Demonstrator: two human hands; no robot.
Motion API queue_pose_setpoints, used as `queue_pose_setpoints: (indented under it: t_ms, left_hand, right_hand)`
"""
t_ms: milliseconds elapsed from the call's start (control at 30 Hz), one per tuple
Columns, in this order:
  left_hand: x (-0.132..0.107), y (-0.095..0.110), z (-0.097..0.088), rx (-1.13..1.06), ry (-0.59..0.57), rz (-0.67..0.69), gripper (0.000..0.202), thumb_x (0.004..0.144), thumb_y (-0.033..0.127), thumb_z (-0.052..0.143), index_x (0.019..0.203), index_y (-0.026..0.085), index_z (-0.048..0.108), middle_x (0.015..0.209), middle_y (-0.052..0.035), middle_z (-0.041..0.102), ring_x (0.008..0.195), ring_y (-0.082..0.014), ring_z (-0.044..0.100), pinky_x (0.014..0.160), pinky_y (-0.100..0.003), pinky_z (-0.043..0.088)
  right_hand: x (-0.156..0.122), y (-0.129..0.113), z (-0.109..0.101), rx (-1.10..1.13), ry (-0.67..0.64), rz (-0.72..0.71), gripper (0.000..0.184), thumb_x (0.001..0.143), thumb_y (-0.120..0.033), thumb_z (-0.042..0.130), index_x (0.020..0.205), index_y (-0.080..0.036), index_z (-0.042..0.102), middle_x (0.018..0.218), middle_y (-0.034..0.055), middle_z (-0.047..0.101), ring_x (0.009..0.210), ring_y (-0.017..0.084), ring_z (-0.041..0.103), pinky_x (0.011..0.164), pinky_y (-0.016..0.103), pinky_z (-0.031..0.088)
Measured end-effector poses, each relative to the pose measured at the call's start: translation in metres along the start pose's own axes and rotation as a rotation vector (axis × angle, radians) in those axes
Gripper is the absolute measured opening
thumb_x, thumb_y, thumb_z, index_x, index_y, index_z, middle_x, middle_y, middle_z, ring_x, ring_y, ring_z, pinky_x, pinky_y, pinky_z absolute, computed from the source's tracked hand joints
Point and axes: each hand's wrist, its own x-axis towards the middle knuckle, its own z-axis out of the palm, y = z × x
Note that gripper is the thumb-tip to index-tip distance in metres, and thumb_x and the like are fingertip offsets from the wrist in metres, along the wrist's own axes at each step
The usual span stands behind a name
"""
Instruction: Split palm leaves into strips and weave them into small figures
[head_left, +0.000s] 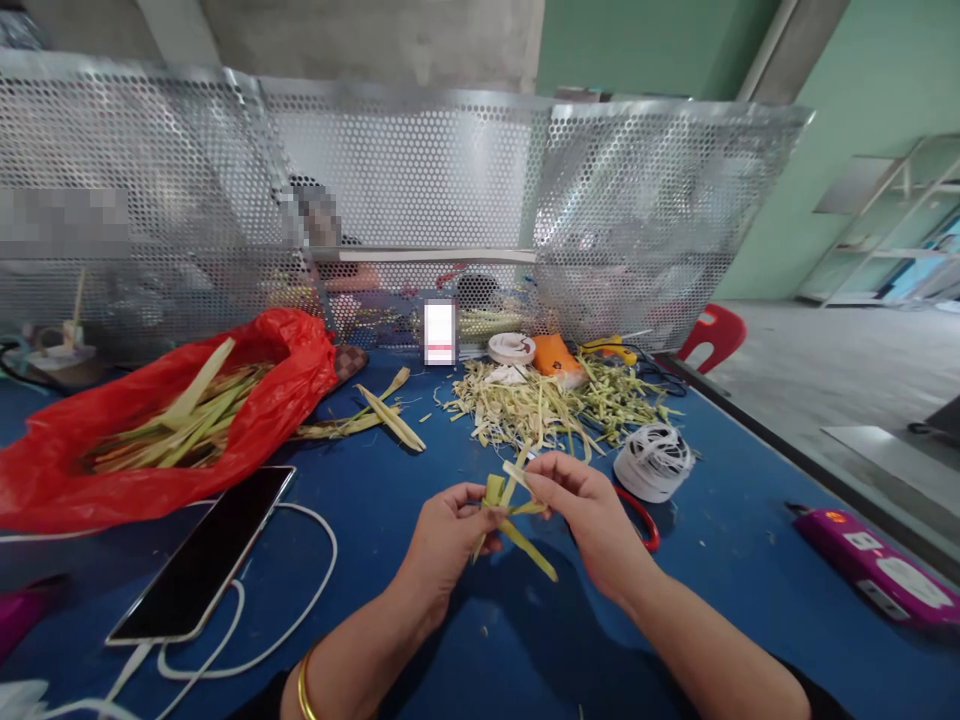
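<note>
My left hand [444,528] pinches a small bundle of folded yellow-green leaf strips [531,552] between thumb and fingers, just above the blue table. One strip is looped over at the top and another hangs down to the right. Close beside it, my right hand [576,492] is closed on the pale end of a strip, thumb against fingers. A red curved handle [649,526], perhaps of scissors, pokes out from behind the right hand; the rest of it is hidden. Behind both hands lies a heap of loose leaf strips and scraps [517,405].
At left sit a red plastic bag [296,375] of long leaves and a phone [206,560] with a white cable. A white tape roll [654,462], an orange packet [556,357] and a purple power strip [874,565] lie right. A perforated metal screen [442,150] stands behind.
</note>
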Motion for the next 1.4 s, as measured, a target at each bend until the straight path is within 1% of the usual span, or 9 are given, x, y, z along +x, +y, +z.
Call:
queue_pose_setpoints:
  t_ms: [133, 233, 367, 600, 867, 1067, 1200, 1300, 1400]
  left_hand:
    - [0.001, 0.0, -0.001, -0.013, 0.017, 0.009, 0.03, 0.055, 0.027, 0.076, 0.078, 0.011, 0.067, 0.064, -0.0032, 0.069, 0.045, -0.0073, 0.055, 0.052, -0.02, 0.046]
    - [0.0, 0.003, -0.001, -0.002, 0.031, 0.016, 0.028, 0.057, 0.027, 0.075, 0.078, 0.011, 0.068, 0.065, -0.0037, 0.068, 0.047, -0.0075, 0.055, 0.051, -0.019, 0.045]
    - [-0.002, 0.006, -0.001, 0.007, 0.066, 0.019, 0.026, 0.058, 0.027, 0.075, 0.077, 0.01, 0.067, 0.063, -0.0033, 0.067, 0.047, -0.0072, 0.055, 0.051, -0.019, 0.045]
    - [-0.001, 0.002, 0.0, 0.006, 0.067, 0.039, 0.026, 0.057, 0.028, 0.076, 0.074, 0.011, 0.069, 0.063, -0.0035, 0.067, 0.047, -0.0074, 0.053, 0.05, -0.02, 0.047]
    - [-0.002, 0.001, 0.002, 0.058, 0.059, 0.152, 0.025, 0.057, 0.028, 0.076, 0.074, 0.01, 0.07, 0.062, -0.0038, 0.067, 0.048, -0.0089, 0.053, 0.047, -0.019, 0.046]
    - [-0.008, 0.008, 0.004, 0.043, 0.058, 0.12, 0.027, 0.058, 0.029, 0.076, 0.077, 0.01, 0.07, 0.062, -0.0034, 0.068, 0.048, -0.0088, 0.054, 0.05, -0.02, 0.046]
    - [-0.005, 0.003, 0.003, 0.039, 0.065, 0.095, 0.027, 0.059, 0.03, 0.075, 0.078, 0.011, 0.07, 0.064, -0.0037, 0.068, 0.046, -0.0084, 0.054, 0.05, -0.02, 0.045]
    - [-0.003, 0.0, 0.001, 0.06, 0.062, 0.112, 0.027, 0.06, 0.03, 0.074, 0.079, 0.011, 0.069, 0.065, -0.0041, 0.069, 0.048, -0.0092, 0.054, 0.051, -0.021, 0.046]
    - [-0.005, 0.004, 0.002, 0.101, 0.047, 0.144, 0.026, 0.06, 0.03, 0.074, 0.076, 0.011, 0.069, 0.063, -0.0035, 0.067, 0.049, -0.0099, 0.054, 0.052, -0.022, 0.046]
  right_hand:
    - [-0.001, 0.005, 0.0, -0.354, 0.057, -0.135, 0.012, 0.075, -0.027, 0.059, 0.067, -0.018, 0.055, 0.056, -0.0044, 0.048, 0.052, 0.01, 0.041, 0.05, 0.022, 0.034]
    - [-0.001, 0.009, -0.001, -0.474, 0.048, -0.164, 0.011, 0.077, -0.024, 0.056, 0.068, -0.019, 0.055, 0.055, -0.0051, 0.047, 0.051, 0.009, 0.042, 0.048, 0.021, 0.033]
    - [-0.002, 0.009, 0.0, -0.538, 0.045, -0.177, 0.012, 0.076, -0.022, 0.056, 0.065, -0.019, 0.054, 0.053, -0.0049, 0.049, 0.05, 0.009, 0.044, 0.047, 0.02, 0.034]
    - [-0.003, 0.006, 0.002, -0.631, 0.059, -0.21, 0.01, 0.073, -0.019, 0.055, 0.064, -0.02, 0.052, 0.052, -0.0052, 0.051, 0.048, 0.009, 0.046, 0.046, 0.019, 0.034]
    - [-0.003, 0.011, 0.0, -0.661, 0.05, -0.227, 0.011, 0.078, -0.022, 0.054, 0.066, -0.02, 0.053, 0.054, -0.0046, 0.052, 0.049, 0.01, 0.047, 0.047, 0.02, 0.034]
    - [-0.006, 0.009, 0.0, -0.686, 0.06, -0.275, 0.011, 0.076, -0.02, 0.054, 0.066, -0.021, 0.05, 0.053, -0.0044, 0.052, 0.049, 0.011, 0.048, 0.048, 0.021, 0.035]
    - [-0.007, 0.009, 0.0, -0.729, 0.06, -0.306, 0.011, 0.074, -0.016, 0.053, 0.066, -0.021, 0.048, 0.053, -0.0049, 0.051, 0.049, 0.01, 0.047, 0.048, 0.021, 0.035]
    - [-0.006, 0.01, 0.0, -0.771, 0.05, -0.318, 0.011, 0.074, -0.016, 0.053, 0.067, -0.021, 0.048, 0.054, -0.005, 0.052, 0.051, 0.01, 0.048, 0.05, 0.021, 0.035]
    - [-0.006, 0.01, 0.0, -0.794, 0.05, -0.337, 0.01, 0.074, -0.015, 0.053, 0.068, -0.021, 0.049, 0.056, -0.0047, 0.052, 0.052, 0.011, 0.048, 0.051, 0.021, 0.034]
